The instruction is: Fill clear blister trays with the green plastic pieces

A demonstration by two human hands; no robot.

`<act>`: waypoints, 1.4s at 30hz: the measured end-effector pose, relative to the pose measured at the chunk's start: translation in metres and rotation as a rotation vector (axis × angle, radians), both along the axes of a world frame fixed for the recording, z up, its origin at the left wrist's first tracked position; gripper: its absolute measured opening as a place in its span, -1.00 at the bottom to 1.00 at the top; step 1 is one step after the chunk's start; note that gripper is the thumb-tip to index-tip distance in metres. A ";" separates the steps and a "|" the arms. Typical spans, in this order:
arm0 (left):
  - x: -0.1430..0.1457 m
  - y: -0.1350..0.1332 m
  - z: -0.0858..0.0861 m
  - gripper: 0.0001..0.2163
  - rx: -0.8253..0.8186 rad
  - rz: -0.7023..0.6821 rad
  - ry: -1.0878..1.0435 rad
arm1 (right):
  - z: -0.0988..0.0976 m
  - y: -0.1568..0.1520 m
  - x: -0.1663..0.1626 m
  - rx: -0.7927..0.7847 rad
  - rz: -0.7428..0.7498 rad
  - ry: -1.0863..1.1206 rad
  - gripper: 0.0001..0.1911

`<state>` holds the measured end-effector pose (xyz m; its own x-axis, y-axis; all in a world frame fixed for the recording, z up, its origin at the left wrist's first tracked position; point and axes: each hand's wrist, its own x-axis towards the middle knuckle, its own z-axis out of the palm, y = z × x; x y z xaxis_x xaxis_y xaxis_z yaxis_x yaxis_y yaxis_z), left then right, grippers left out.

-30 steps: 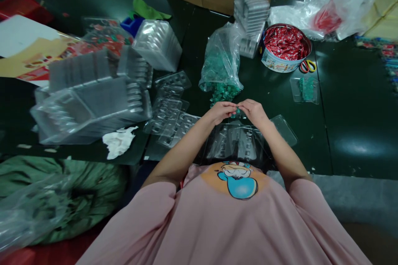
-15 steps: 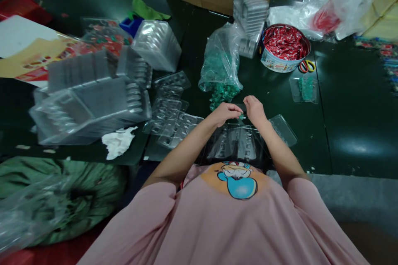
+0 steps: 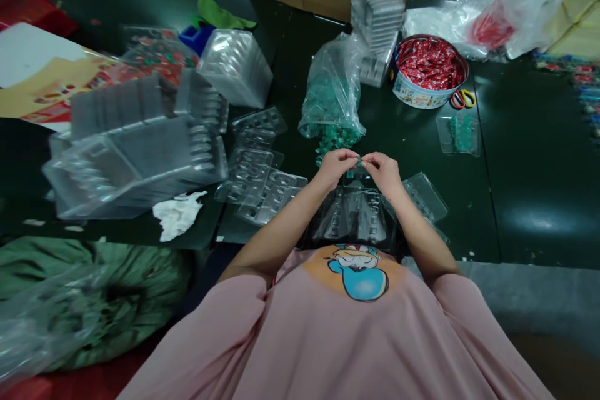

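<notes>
My left hand (image 3: 335, 169) and my right hand (image 3: 382, 172) meet fingertip to fingertip above the near side of the table. Pinched between them is a small green plastic piece (image 3: 359, 161), mostly hidden by the fingers. Just beyond my left hand lies a heap of loose green pieces (image 3: 338, 139), spilling from the mouth of a clear plastic bag (image 3: 332, 97). Clear blister trays (image 3: 357, 215) lie below my hands, close to my body. Another clear tray (image 3: 424, 195) rests to the right of my right forearm.
Stacked clear trays (image 3: 135, 156) fill the left side, beside a crumpled white tissue (image 3: 179, 215). A round tin (image 3: 424, 97) of red wrapped packets stands at the back right, near scissors (image 3: 463, 99). A small tray with green pieces (image 3: 462, 134) lies further right.
My hands have come together; the right hand moved down and its fingertips now touch the green piece at my left fingertips. The clear tray by my right forearm shows more.
</notes>
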<state>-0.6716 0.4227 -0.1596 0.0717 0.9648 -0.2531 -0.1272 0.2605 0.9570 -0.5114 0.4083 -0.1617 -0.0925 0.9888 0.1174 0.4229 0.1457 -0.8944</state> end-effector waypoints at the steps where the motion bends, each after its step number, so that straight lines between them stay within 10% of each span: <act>1: 0.000 0.000 -0.001 -0.84 0.013 0.008 0.005 | 0.000 0.000 0.000 0.006 -0.018 -0.004 -0.86; 27: 0.002 0.000 0.001 -0.81 0.159 -0.021 0.078 | -0.013 0.004 -0.002 -0.168 0.006 0.253 -0.86; 42: -0.004 0.007 -0.002 -0.73 -0.115 -0.109 -0.247 | -0.003 0.003 0.005 -0.269 0.061 0.365 -0.90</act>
<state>-0.6753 0.4294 -0.1618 0.2464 0.9139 -0.3227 -0.3182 0.3908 0.8637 -0.5060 0.4114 -0.1643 -0.1521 0.9826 -0.1066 0.0709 -0.0967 -0.9928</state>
